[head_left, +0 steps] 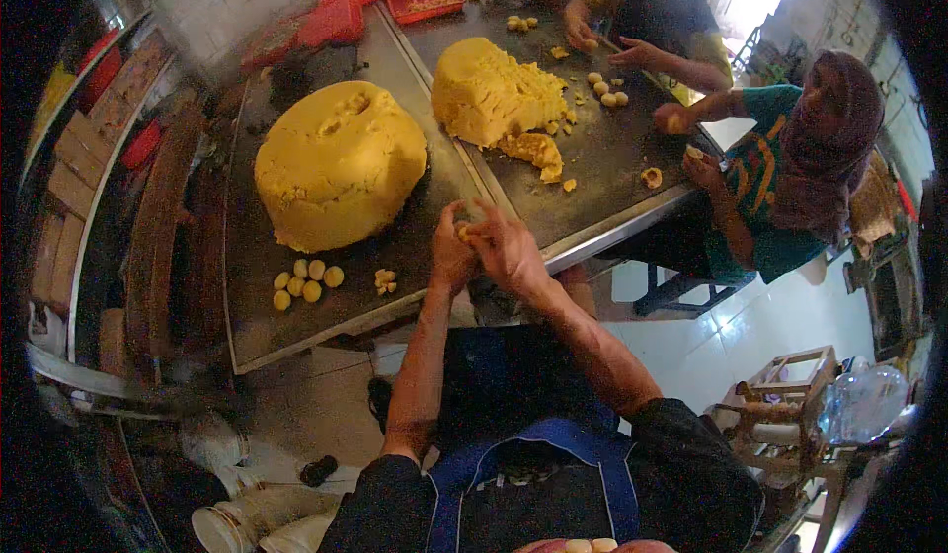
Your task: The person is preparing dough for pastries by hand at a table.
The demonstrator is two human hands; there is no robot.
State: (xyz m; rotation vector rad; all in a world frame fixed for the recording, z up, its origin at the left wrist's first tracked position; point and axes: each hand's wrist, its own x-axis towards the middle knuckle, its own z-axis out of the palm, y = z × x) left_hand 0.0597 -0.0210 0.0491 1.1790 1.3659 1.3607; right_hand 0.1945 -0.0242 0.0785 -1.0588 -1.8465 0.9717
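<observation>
My left hand (454, 252) and my right hand (506, 247) meet over the front edge of the table, fingers curled together. Between the fingertips shows a small piece of yellow dough (464, 230), partly hidden by the fingers. Beyond my left hand sits a big rounded mound of yellow dough (341, 173) with a few dents in its top. Several small pale dough balls (308, 282) lie in a cluster at the near left of the table. Between them and my left hand is a little heap of pale crumbly pieces (385, 281).
A second, torn dough mound (484, 94) stands on the far table (602, 197), with loose chunks beside it. A person in a green top (780, 168) and others work there by more dough balls (607, 91). Red trays (425, 2) stand at the back. A wooden stool (790, 385) is at right.
</observation>
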